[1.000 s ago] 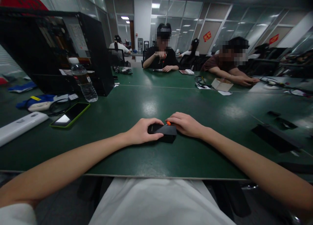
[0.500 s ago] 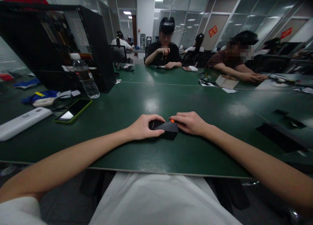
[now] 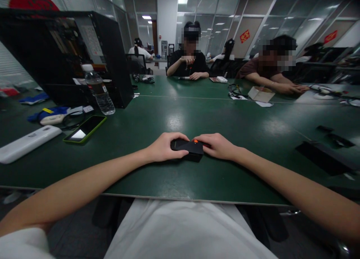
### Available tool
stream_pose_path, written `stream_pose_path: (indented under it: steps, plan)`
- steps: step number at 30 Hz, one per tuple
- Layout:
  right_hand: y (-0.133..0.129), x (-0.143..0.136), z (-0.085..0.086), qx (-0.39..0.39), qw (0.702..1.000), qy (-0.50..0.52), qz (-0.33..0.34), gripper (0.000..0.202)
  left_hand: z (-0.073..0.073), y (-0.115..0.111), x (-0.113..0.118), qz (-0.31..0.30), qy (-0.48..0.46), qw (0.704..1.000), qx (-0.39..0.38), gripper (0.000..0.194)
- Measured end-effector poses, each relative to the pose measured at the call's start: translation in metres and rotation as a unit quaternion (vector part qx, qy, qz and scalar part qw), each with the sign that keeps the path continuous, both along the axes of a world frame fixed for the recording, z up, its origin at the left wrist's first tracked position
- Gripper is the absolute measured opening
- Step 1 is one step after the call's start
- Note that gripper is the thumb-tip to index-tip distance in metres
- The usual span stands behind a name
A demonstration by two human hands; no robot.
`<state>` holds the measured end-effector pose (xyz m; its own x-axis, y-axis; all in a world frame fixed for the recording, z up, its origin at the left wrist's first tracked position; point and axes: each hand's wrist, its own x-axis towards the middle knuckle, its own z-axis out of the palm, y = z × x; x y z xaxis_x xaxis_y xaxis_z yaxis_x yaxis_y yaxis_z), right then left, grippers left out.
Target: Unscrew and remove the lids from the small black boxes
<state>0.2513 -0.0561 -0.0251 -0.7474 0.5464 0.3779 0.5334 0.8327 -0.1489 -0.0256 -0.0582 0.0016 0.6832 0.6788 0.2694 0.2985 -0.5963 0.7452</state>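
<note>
“Black case point(image 3: 192, 147), on our side of the desk point(image 3: 174, 180): we see the left hand point(image 3: 161, 148) clasping its left end, thumb along the near side, fingers against the far.”

“And the right hand point(image 3: 218, 145)?”

“Its fingers bunch together at the right end, beside an orange knob point(image 3: 195, 141). We cannot tell whether they pinch it; the contact is hidden.”

“How do we expect the case to handle?”

“Light, and stiff rather than soft, if it is the hollow plastic we suppose. The smooth-looking top would probably slip under a lone fingertip.”

“Fragile?”

“Hardly, we judge, though the right end might flex under a hard squeeze.”

“Where should we take hold?”

“Across the two long sides, toward the left, leaving the right end free.”
</note>
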Motion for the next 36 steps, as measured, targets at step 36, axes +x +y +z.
stream_pose_path:
  steps: [36]
  plan:
    - [-0.012,-0.012,0.012,-0.015,0.995,0.091,0.023,0.042,-0.004,0.029,-0.002,0.1,-0.392,0.798,-0.447,0.036]
